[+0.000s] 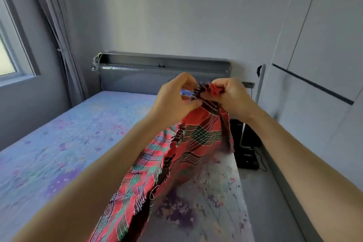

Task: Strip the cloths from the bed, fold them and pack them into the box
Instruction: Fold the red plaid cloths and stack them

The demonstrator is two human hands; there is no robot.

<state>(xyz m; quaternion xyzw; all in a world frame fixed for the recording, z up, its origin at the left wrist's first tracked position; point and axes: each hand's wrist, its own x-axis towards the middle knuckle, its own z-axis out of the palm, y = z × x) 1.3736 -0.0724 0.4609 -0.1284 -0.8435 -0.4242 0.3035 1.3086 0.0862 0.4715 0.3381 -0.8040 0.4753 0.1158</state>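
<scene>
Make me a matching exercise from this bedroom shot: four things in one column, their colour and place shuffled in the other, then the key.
Things
1. plaid cloth
2. curtain
3. headboard
4. device with a cable

Colour and place
A. black, on the floor
B. red, gripped at its fringed edge by the left hand and right hand
C. grey, hanging at the left
D. grey, standing at the far end of the bed

Pairs: 1-B, 2-C, 3-D, 4-A
</scene>
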